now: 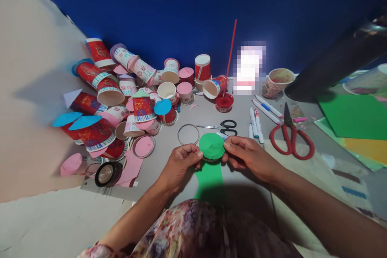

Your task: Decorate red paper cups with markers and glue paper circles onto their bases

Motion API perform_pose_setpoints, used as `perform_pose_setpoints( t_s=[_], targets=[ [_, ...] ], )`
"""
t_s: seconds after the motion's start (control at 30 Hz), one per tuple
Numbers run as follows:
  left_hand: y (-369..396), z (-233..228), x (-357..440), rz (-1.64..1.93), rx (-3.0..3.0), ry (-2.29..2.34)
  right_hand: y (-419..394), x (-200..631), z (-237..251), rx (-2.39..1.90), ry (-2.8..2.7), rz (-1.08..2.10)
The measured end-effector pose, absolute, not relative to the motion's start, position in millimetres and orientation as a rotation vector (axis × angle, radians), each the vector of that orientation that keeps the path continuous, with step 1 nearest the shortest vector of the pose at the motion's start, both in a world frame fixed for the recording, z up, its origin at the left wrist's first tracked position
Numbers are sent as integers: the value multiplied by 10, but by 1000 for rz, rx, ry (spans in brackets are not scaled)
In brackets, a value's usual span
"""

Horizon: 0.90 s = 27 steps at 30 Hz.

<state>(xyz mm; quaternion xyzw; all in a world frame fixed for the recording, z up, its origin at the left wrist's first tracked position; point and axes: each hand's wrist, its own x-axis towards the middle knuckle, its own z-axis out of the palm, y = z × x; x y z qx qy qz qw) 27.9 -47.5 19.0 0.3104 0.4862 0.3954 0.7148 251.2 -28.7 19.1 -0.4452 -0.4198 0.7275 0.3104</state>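
Note:
A round green paper piece (pixel 211 145) with a slightly creased top is held in front of me between both hands. My left hand (pixel 185 160) pinches its left edge between thumb and fingers. At the opposite edge, my right hand (pixel 243 153) grips it the same way. A pale rim shows under its front edge; I cannot tell what lies beneath. Below it on the table is a larger sheet of green paper (pixel 210 179). Just beyond the hands lie a metal ring (pixel 188 125) and black-handled scissors (pixel 227 127).
Many decorated paper cups (pixel 104 133) are piled at the left. Near them sits a roll of tape (pixel 105 174). Red-handled shears (pixel 292 139), several markers (pixel 266 112) and green sheets (pixel 356 111) lie right. A red pot (pixel 224 102) holds a thin stick.

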Motion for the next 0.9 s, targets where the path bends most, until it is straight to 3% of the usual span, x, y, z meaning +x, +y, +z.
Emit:
perform_pose_setpoints(
  t_s=[0.4,0.57,0.7,0.9],
  targets=[
    [-465,166,318,876,751,1120,-266,2413,117,-1125,-984,1815],
    [-429,307,248,949,1265,1331,-273,2449,115,-1116,-1020,1838],
    [-365,362,212,934,1798,1185,-268,2521,141,-1128,-1145,1874],
    [-330,254,192,820,1955,1125,-276,2517,163,-1196,-1221,1981]
  ],
)
